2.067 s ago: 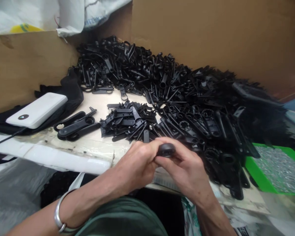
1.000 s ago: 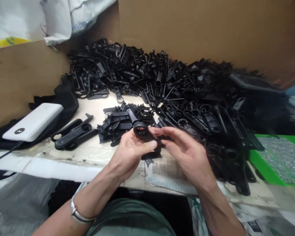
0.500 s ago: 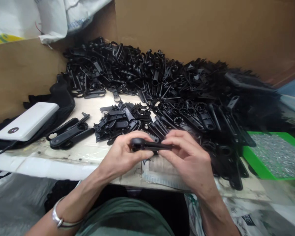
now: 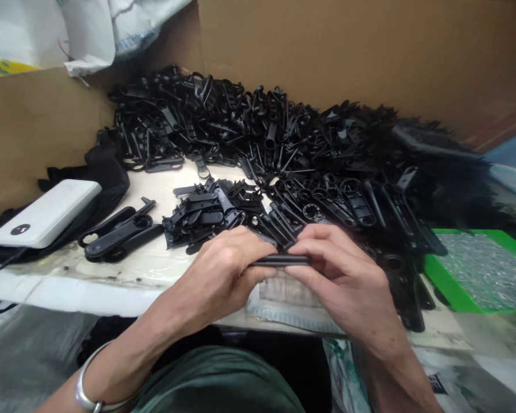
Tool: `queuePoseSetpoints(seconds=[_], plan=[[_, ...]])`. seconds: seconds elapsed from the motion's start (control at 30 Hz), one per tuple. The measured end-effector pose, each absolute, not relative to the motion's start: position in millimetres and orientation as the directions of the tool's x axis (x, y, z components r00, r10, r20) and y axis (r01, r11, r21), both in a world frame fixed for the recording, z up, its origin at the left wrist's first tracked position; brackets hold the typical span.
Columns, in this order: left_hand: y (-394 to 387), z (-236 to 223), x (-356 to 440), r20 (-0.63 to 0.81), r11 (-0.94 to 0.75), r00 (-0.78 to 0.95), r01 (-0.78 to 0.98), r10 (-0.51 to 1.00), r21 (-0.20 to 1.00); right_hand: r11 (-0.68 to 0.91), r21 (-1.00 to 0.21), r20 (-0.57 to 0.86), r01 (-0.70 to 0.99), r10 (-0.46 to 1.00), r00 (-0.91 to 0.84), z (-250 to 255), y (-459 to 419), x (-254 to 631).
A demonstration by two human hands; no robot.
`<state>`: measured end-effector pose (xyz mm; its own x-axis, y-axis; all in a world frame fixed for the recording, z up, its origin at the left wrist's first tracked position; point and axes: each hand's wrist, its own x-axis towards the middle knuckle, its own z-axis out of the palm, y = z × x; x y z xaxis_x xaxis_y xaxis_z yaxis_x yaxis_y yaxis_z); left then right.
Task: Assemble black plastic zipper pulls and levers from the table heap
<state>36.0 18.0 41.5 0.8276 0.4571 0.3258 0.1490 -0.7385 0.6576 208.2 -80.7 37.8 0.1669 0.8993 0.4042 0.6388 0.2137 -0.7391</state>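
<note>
Both hands grip one long black plastic handle-shaped part (image 4: 280, 261) above the table's front edge, held level and seen edge-on, with a seam line running along its side. My left hand (image 4: 230, 267) is closed round its left end, which the fingers hide. My right hand (image 4: 341, 269) pinches the other end between thumb and fingers. Just behind the hands lies a small heap of thin black plastic pieces (image 4: 212, 209). To its right, longer black parts with ring-shaped ends (image 4: 348, 201) lie in a loose row.
A large pile of black parts (image 4: 223, 115) lines the cardboard wall (image 4: 348, 57). On the right stands a green tray (image 4: 441, 281) of small shiny metal pieces. At left are a white power bank (image 4: 47, 212) with a cable and several black handle-shaped parts (image 4: 120, 235).
The held part's rounded left end, visible before, is now covered by my left hand. My right hand has shifted slightly right, and the part now shows its narrow edge.
</note>
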Motion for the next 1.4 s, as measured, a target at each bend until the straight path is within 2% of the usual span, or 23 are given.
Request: queuePoseSetpoints(seconds=[0.13,0.27,0.33,0.5,0.6,0.7,0.8,0.9,1.0,1.2,1.4], plan=[[13,36,39,0.294,-0.608,0.794,0.117,0.532,0.785,0.225,-0.872,0.371,0.435,0.884,0.285,30,-77,208],[11,31,42,0.248,-0.522,0.784,0.112,0.569,0.846,0.116,-0.976,0.166,0.184,0.944,0.286,25,-75,205],[12,30,42,0.265,-0.573,0.793,0.125,0.548,0.81,0.099,-0.979,0.147,0.179,0.949,0.28,24,-75,204],[15,35,42,0.356,-0.706,0.807,0.104,0.472,0.701,0.145,-0.946,0.231,0.288,0.928,0.293,27,-79,200],[14,36,42,0.394,-0.72,0.795,0.075,0.461,0.69,0.135,-0.932,0.242,0.337,0.923,0.299,33,-80,199],[13,34,44,0.38,-0.699,0.77,0.117,0.513,0.706,0.102,-0.937,0.21,0.334,0.929,0.306,34,-74,200],[15,31,46,0.218,-0.532,0.773,0.177,0.596,0.828,0.049,-0.969,0.122,0.242,0.947,0.298,32,-65,200],[17,32,46,0.016,-0.183,0.779,0.127,0.626,0.975,0.05,-0.992,0.086,0.115,0.937,0.339,29,-61,198],[17,32,44,-0.099,0.073,0.772,0.069,0.628,0.995,0.066,-0.997,0.045,-0.049,0.937,0.346,28,-60,195],[13,28,42,-0.141,0.22,0.784,0.005,0.605,0.975,0.026,-0.967,-0.041,-0.252,0.966,0.256,26,-61,191],[11,37,45,-0.11,0.182,0.799,0.001,0.591,0.983,0.03,-0.969,-0.04,-0.246,0.961,0.273,25,-63,186]])
